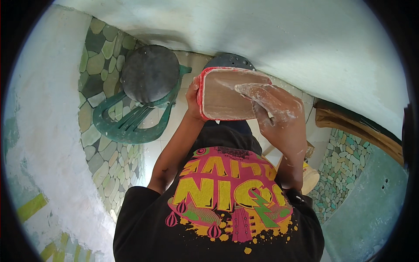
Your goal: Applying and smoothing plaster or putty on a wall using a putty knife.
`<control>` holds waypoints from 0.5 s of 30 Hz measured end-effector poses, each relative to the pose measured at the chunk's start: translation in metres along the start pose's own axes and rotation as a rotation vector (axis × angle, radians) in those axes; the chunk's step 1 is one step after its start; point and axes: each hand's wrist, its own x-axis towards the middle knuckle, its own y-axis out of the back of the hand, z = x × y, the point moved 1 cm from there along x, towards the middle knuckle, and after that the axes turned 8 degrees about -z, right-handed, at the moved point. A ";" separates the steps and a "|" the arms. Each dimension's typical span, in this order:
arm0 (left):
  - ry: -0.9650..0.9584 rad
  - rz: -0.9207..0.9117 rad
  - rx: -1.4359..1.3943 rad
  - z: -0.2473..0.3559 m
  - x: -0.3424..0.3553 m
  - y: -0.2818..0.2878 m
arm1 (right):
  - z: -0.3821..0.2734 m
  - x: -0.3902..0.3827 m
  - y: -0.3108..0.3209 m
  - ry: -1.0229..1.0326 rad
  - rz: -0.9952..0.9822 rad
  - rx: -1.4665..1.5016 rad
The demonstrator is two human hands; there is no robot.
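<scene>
In front of my chest is a red rectangular tub (201, 98), its inside and rim smeared with pale paste. The smooth grey-brown area within could be a layer of paste or the coated bottom; I cannot tell which. My left hand (194, 97) grips the tub's left wall, fingers wrapped round the outside. White paste streaks my right hand (279, 109), which reaches over the tub's right side. Its fingers stretch into the tub, the thumb apart from them near the closest edge. No tool shows in it.
A dark round seat or lid (150, 73) sits by a green plastic chair (131, 118) at left. Another dark round top (230, 61) stands behind the tub. Pale walls (279, 30) rise ahead. Brown wooden boards (358, 129) lean at right, beside pebble-patterned flooring (342, 161).
</scene>
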 end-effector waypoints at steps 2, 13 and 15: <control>-0.047 0.019 0.036 -0.002 0.004 -0.008 | 0.002 0.000 -0.008 0.000 0.015 -0.057; -0.011 -0.050 0.119 -0.017 0.013 -0.015 | 0.030 -0.004 -0.026 -0.014 -0.231 -0.070; 0.003 -0.086 0.096 -0.022 0.018 -0.018 | 0.033 -0.002 -0.025 -0.035 -0.207 -0.058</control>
